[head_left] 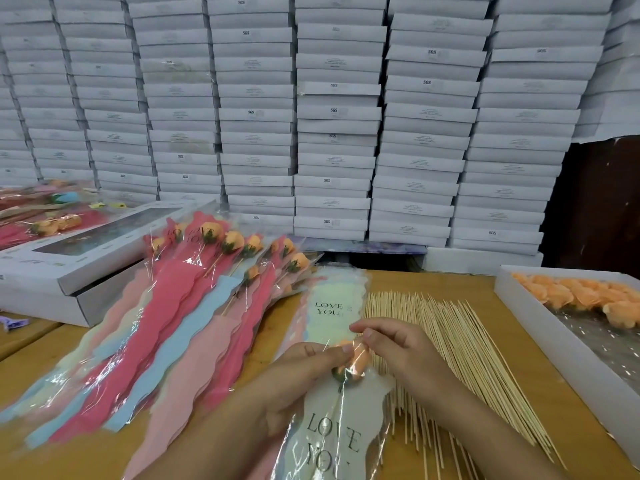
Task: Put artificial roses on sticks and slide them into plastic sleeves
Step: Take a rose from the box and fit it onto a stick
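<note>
Left hand (304, 368) and right hand (391, 351) pinch a sleeved rose (353, 358) over the wooden table (512, 393); white boxes (332, 116) wall behind.

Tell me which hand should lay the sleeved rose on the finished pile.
Left, probably. The left hand already holds the plastic sleeve around the rose, and the finished pile lies on its side; the right hand sits over the sticks.

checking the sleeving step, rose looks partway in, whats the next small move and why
Probably push the rose deeper into the sleeve. The left hand and right hand pinch it near the sleeve's mouth, while finished roses sit fully inside theirs.
</note>
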